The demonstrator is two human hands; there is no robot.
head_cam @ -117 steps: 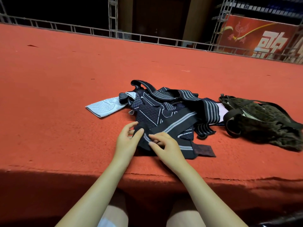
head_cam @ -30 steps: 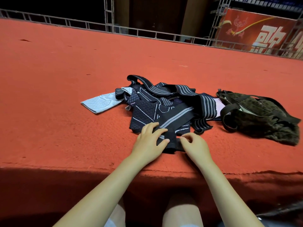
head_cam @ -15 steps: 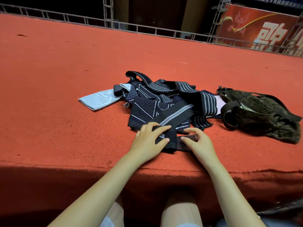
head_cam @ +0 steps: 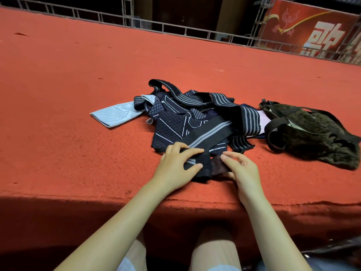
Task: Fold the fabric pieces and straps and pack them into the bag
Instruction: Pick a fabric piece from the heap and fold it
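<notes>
**Strap end folded over, first roll begun**

Compared with a moment ago, we have doubled the near end of the black strap (head_cam: pixel 207 133) onto itself, so a short thick fold now sits at the front of the red bench (head_cam: pixel 78 133). Our left hand (head_cam: pixel 175 165) lies flat with straight fingers pressing that fold down. Our right hand (head_cam: pixel 242 169) has its fingers curled at the strap's dark velcro tab (head_cam: pixel 217 165), pinching it against the bench. The rest of the strap runs back up over the pile of fabric pieces (head_cam: pixel 175 122), which is still unfolded. The bag (head_cam: pixel 312 137) lies just right of the pile, nothing packed yet by the look of it. We judge the folding has barely started.
</notes>
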